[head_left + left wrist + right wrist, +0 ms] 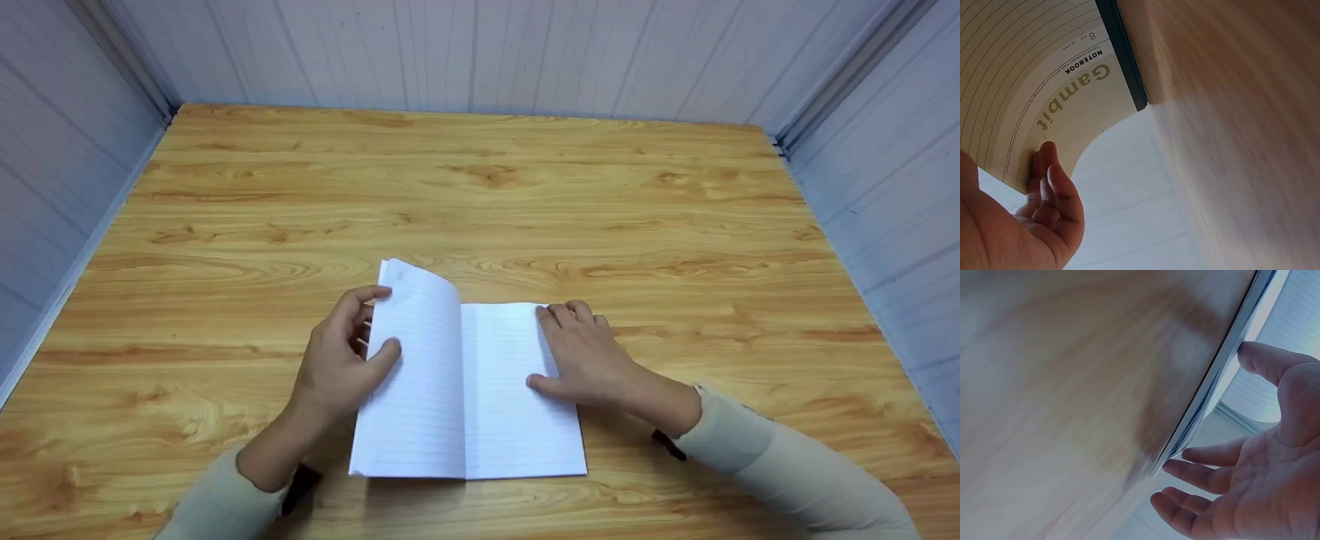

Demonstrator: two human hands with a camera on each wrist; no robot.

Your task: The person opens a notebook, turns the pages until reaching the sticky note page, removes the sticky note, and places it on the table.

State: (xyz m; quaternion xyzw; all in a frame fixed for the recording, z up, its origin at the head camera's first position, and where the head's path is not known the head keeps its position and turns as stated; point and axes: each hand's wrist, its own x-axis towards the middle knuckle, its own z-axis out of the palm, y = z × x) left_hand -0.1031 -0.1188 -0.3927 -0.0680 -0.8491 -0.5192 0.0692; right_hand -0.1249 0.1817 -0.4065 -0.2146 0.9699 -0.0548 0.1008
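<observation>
An open notebook (506, 431) with white lined pages lies at the front middle of the table. Its left half (420, 405) stands raised and bends up from the fold. My left hand (341, 367) holds that half by its outer edge, thumb on the page and the other fingers behind. From the left wrist, the cream cover (1067, 73) shows "Gambit NOTEBOOK" beside a dark spine strip (1123, 56). My right hand (589, 356) rests on the right page's outer edge, thumb on the paper, fingertips near the top corner. Those fingers are extended at the notebook's edge (1202, 396) in the right wrist view.
The wood-grain table (487, 202) extends behind and to both sides of the notebook. White panel walls (465, 52) enclose its back, left and right sides.
</observation>
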